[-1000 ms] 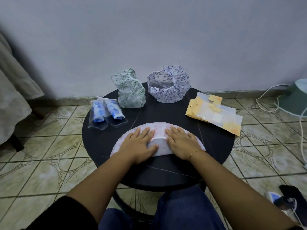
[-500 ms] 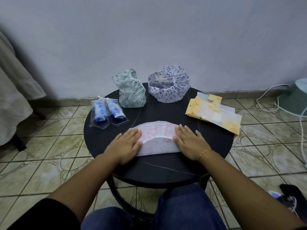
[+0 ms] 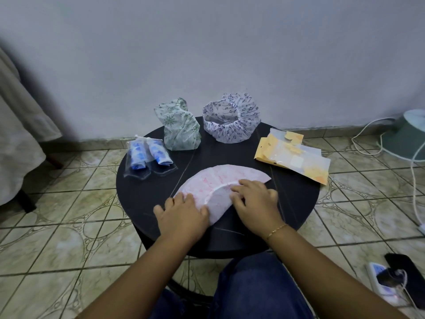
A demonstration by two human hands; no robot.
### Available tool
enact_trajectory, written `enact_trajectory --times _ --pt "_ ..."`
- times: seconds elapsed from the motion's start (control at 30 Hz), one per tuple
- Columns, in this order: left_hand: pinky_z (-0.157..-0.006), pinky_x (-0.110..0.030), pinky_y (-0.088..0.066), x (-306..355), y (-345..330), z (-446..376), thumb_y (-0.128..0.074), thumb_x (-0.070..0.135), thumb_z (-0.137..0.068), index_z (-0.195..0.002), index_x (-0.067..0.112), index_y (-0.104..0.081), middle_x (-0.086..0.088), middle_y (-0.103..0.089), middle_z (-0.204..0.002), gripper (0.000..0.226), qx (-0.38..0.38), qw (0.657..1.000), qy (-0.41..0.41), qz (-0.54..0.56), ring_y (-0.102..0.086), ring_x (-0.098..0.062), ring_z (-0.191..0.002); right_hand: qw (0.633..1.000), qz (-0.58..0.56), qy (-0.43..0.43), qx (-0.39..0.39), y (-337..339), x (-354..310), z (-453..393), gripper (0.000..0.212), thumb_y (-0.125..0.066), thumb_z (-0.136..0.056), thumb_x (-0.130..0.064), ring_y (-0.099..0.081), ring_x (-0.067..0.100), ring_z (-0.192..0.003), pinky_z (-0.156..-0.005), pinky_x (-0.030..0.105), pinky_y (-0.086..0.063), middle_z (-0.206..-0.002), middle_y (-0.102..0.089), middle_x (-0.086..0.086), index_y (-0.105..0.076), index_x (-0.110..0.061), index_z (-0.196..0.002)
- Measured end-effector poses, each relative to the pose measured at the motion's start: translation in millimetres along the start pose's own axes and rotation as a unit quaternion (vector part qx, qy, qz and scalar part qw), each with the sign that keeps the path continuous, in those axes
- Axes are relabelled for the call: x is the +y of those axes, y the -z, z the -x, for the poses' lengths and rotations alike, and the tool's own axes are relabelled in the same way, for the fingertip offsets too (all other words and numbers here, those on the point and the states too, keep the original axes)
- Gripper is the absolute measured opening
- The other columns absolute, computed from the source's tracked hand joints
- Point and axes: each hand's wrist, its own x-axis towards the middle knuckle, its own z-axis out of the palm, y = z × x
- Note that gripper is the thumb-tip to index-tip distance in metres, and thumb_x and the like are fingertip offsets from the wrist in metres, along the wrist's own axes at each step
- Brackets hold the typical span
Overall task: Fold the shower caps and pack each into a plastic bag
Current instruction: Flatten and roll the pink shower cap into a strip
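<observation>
A pink patterned shower cap [image 3: 220,180] lies flattened into a half-moon on the round black table [image 3: 296,203], turned at a slant. My left hand [image 3: 181,215] rests flat on its near left end. My right hand [image 3: 255,201] lies on its lower right part, fingers spread over the fabric. A green patterned cap [image 3: 180,127] and a purple patterned cap [image 3: 231,122] stand unfolded at the table's far side. Two clear bags holding rolled blue caps [image 3: 149,157] lie at the far left. A stack of orange-and-clear plastic bags [image 3: 293,156] lies at the right.
The table stands on a tiled floor near a pale wall. A teal object [image 3: 411,137] with white cables sits on the floor at the right. A power strip and a dark phone [image 3: 395,279] lie at the lower right. Cloth hangs at the left edge.
The pink cap has been turned from lying level to slanting, its left end now nearer me. Both hands moved with it, and the left hand slid down to the near end.
</observation>
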Motion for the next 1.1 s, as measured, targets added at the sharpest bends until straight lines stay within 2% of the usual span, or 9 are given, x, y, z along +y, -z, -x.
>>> enact_trajectory --times 0.1,0.2,0.33,0.43,0.53,0.63,0.77,0.9,1.1 --pt "-0.096 -0.044 -0.024 3 8 4 -0.022 0.051 -0.094 -0.126 0.031 -0.053 -0.001 -0.046 -0.130 0.049 0.010 1.000 -0.006 -0.006 -0.042 -0.021 -0.118 0.997 0.021 -0.019 -0.070 -5 -10 -8 0.040 -0.031 -0.096 -0.049 -0.036 0.016 -0.124 -0.091 0.039 -0.025 -0.133 -0.048 -0.010 -0.054 -0.031 -0.123" --pt "-0.095 -0.040 -0.026 -6 11 6 -0.031 0.049 -0.094 -0.119 0.033 -0.059 0.003 -0.047 -0.124 0.042 0.038 0.997 -0.060 -0.015 -0.044 -0.017 -0.115 0.994 0.028 -0.028 -0.099 -10 -6 -23 0.038 -0.033 -0.093 -0.053 -0.041 0.015 -0.118 -0.091 0.043 -0.025 -0.126 -0.051 -0.010 -0.056 -0.030 -0.113" --pt "-0.091 -0.031 -0.035 -18 5 6 -0.051 0.043 -0.086 -0.109 0.035 -0.066 0.013 -0.051 -0.122 0.029 0.107 0.954 -0.270 0.077 -0.047 -0.011 -0.116 0.988 0.024 0.051 -0.145 -8 3 -41 0.037 -0.036 -0.096 -0.042 -0.032 0.009 -0.131 -0.103 0.047 -0.020 -0.141 -0.040 -0.010 -0.047 -0.029 -0.129" --pt "-0.079 -0.027 -0.052 -24 1 6 -0.050 0.035 -0.079 -0.089 0.027 -0.074 0.014 -0.067 -0.099 0.027 0.098 0.897 -0.397 0.165 -0.061 -0.004 -0.092 0.988 0.031 0.116 -0.095 -3 9 -42 0.036 -0.042 -0.097 -0.031 -0.027 0.009 -0.137 -0.103 0.038 -0.021 -0.145 -0.040 -0.009 -0.050 -0.026 -0.132" --pt "-0.080 -0.024 -0.052 -26 0 11 -0.039 0.038 -0.076 -0.092 0.027 -0.074 0.016 -0.068 -0.097 0.040 0.041 0.900 -0.400 0.168 -0.057 0.001 -0.093 0.984 -0.023 0.174 0.014 5 12 -24 0.024 -0.055 -0.091 -0.024 -0.047 0.014 -0.122 -0.090 0.035 -0.031 -0.124 -0.060 -0.008 -0.067 -0.024 -0.112" --pt "-0.084 -0.022 -0.050 -29 -2 11 -0.034 0.040 -0.075 -0.097 0.028 -0.074 0.017 -0.066 -0.105 0.047 0.020 0.905 -0.394 0.156 -0.054 0.002 -0.099 0.970 -0.044 0.240 0.009 8 20 8 0.023 -0.054 -0.088 -0.032 -0.055 0.011 -0.102 -0.079 0.030 -0.037 -0.104 -0.067 -0.013 -0.072 -0.025 -0.099" --pt "-0.085 -0.014 -0.045 -32 -1 12 -0.036 0.042 -0.075 -0.100 0.028 -0.075 0.017 -0.065 -0.107 0.047 0.021 0.904 -0.398 0.155 -0.053 0.003 -0.101 0.956 -0.014 0.288 -0.047 2 38 48 0.037 -0.049 -0.086 -0.049 -0.054 0.006 -0.113 -0.083 0.028 -0.044 -0.116 -0.064 -0.011 -0.070 -0.026 -0.107" --pt "-0.083 -0.019 -0.050 -36 -6 17 -0.047 0.045 -0.079 -0.102 0.028 -0.074 0.016 -0.066 -0.105 0.040 0.037 0.898 -0.412 0.153 -0.055 0.003 -0.099 0.954 0.064 0.293 -0.025 -10 48 65 0.054 -0.044 -0.084 -0.058 -0.051 0.010 -0.123 -0.091 0.023 -0.036 -0.128 -0.060 -0.006 -0.065 -0.023 -0.118" --pt "-0.083 -0.020 -0.050 -40 -14 22 -0.045 0.074 -0.076 -0.108 0.029 -0.072 0.016 -0.065 -0.107 0.061 0.049 0.892 -0.416 0.170 -0.052 0.004 -0.102 0.971 -0.064 0.225 0.039 -24 41 74 0.051 -0.031 -0.096 -0.055 -0.047 0.000 -0.120 -0.096 0.018 -0.023 -0.119 -0.065 -0.008 -0.071 -0.025 -0.107"
